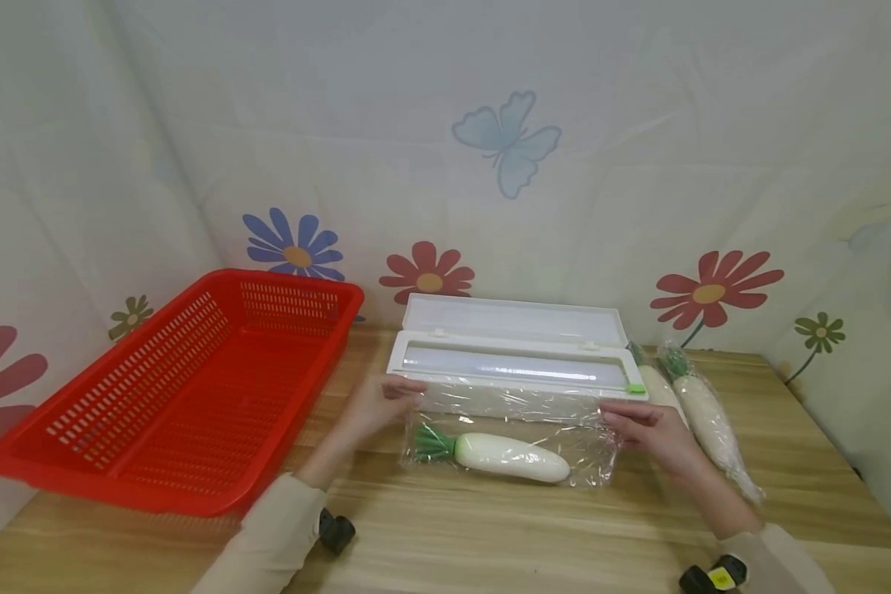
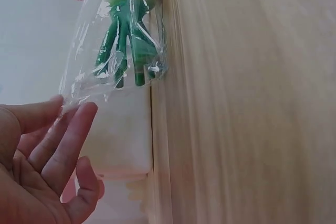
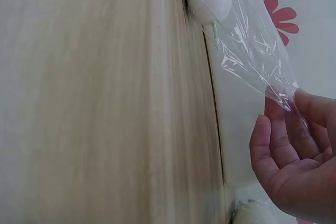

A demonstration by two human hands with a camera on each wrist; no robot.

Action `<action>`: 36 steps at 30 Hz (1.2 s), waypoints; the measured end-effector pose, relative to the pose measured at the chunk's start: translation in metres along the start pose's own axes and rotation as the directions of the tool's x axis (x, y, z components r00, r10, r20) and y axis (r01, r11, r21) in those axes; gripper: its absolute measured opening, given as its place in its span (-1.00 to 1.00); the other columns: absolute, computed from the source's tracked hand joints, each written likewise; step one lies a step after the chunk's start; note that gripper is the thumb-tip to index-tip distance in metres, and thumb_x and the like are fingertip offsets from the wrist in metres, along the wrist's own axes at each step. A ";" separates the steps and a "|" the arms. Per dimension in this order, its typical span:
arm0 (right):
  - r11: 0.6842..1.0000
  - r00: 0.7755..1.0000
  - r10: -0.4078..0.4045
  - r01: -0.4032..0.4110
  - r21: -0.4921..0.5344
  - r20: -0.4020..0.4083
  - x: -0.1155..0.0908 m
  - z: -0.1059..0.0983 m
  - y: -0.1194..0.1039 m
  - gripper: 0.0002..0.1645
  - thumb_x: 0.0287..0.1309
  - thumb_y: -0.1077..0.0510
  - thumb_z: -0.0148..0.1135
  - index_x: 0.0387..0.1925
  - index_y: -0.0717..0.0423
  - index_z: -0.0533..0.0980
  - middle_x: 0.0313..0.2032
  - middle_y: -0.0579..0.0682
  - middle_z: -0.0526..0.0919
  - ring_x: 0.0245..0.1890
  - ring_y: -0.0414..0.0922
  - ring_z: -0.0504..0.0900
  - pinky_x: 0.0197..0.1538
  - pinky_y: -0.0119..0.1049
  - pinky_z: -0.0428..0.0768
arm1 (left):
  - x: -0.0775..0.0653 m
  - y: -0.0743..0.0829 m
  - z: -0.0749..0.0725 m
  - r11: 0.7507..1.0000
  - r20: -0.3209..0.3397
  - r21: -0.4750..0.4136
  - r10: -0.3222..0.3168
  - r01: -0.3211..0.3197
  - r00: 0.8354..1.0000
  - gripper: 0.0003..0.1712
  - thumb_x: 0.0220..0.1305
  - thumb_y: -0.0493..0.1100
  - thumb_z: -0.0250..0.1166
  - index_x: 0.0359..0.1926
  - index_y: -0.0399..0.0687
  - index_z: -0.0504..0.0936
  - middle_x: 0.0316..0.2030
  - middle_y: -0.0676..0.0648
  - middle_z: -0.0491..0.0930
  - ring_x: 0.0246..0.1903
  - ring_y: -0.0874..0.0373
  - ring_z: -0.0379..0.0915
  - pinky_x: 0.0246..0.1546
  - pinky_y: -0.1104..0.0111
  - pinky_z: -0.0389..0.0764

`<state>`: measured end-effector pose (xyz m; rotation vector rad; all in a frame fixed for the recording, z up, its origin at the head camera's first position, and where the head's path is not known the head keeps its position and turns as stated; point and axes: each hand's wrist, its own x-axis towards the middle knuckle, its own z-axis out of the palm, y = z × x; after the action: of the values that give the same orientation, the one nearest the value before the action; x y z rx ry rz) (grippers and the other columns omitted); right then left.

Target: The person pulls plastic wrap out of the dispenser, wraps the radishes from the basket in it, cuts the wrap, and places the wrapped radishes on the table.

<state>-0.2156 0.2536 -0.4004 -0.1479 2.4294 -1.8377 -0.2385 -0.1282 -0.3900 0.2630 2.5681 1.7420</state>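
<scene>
A white radish [image 1: 511,458] with a green top lies in a sheet of clear plastic wrap [image 1: 590,462] in front of the white wrap dispenser [image 1: 520,400]. My left hand [image 1: 377,406] pinches the wrap's left corner between thumb and fingers, beside the green stems [image 2: 126,45]. At the opposite corner my right hand [image 1: 655,433] pinches the wrap, drawing it into a narrow bunch [image 3: 286,98] in the right wrist view. The dispenser's lid [image 1: 512,318] stands raised, and a roll of film [image 1: 501,365] shows inside.
Two wrapped radishes [image 1: 713,425] lie to the right of the dispenser, one partly hidden behind my right hand. A large red plastic basket [image 1: 297,437] stands on the left of the wooden table [image 1: 490,544]. Behind hangs a flower-printed cloth [image 1: 586,214].
</scene>
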 end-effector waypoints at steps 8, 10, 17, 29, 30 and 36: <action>1.000 1.000 -0.003 0.003 -0.024 0.006 -0.003 -0.007 0.000 -0.49 0.12 0.14 0.21 0.02 0.43 0.41 -0.24 -0.33 0.63 -0.36 -0.35 0.60 -0.27 -0.40 0.59 | -0.002 0.001 -0.005 0.998 -0.021 0.038 0.048 -0.047 0.999 -0.79 0.09 -0.37 0.27 -0.20 -0.32 0.65 -0.33 -0.23 0.65 -0.44 0.07 0.59 -0.38 0.31 0.61; 0.999 1.000 0.006 -0.007 -0.052 -0.009 -0.005 -0.013 -0.002 -0.42 0.11 0.08 0.23 0.05 0.41 0.40 -0.23 -0.28 0.65 -0.34 -0.30 0.62 -0.24 -0.37 0.60 | -0.003 0.004 -0.005 0.993 -0.093 0.112 0.049 -0.039 0.994 -0.81 0.09 -0.29 0.30 -0.23 -0.24 0.68 -0.35 -0.18 0.66 -0.46 0.10 0.56 -0.42 0.34 0.60; 0.951 0.985 -0.103 0.058 -0.303 -0.138 -0.008 -0.042 -0.011 -0.40 0.09 0.00 0.24 0.03 0.38 0.43 -0.37 -0.15 0.63 -0.41 -0.32 0.59 -0.32 -0.44 0.58 | -0.002 0.027 0.007 0.957 -0.253 0.267 0.183 -0.114 0.950 -0.75 0.05 -0.13 0.37 -0.20 -0.05 0.69 -0.40 -0.03 0.63 -0.41 0.14 0.51 -0.46 0.41 0.53; 0.872 0.993 -0.118 0.100 -0.479 -0.007 0.018 -0.054 -0.011 -0.33 0.06 -0.06 0.26 0.16 0.19 0.39 0.02 0.34 0.46 -0.13 0.14 0.55 -0.27 -0.30 0.56 | 0.027 0.081 0.090 0.915 0.033 0.181 0.360 -0.360 0.932 -0.64 0.05 -0.11 0.35 -0.09 -0.10 0.63 -0.22 -0.10 0.64 -0.22 0.10 0.53 -0.25 0.42 0.52; 0.872 0.994 -0.112 0.098 -0.480 0.000 0.020 -0.055 -0.010 -0.32 0.06 -0.06 0.26 0.16 0.18 0.38 0.05 0.34 0.44 -0.11 0.17 0.54 -0.24 -0.26 0.56 | 0.029 0.084 0.098 0.916 0.054 0.174 0.358 -0.361 0.932 -0.64 0.05 -0.10 0.35 -0.09 -0.10 0.63 -0.21 -0.10 0.64 -0.22 0.12 0.53 -0.24 0.44 0.51; 0.872 0.994 -0.103 0.110 -0.477 0.042 0.022 -0.060 -0.006 -0.34 0.08 -0.07 0.24 0.18 0.12 0.37 0.10 0.36 0.40 -0.07 0.22 0.53 -0.13 -0.03 0.56 | 0.040 0.100 0.144 0.907 0.151 0.204 0.342 -0.368 0.927 -0.64 0.08 -0.06 0.33 -0.07 -0.02 0.62 -0.20 -0.02 0.64 -0.23 0.27 0.52 -0.23 0.56 0.45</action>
<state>-0.2448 0.3063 -0.3788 -0.3339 2.8664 -1.2149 -0.2489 0.0463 -0.3487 0.8627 2.7700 1.4559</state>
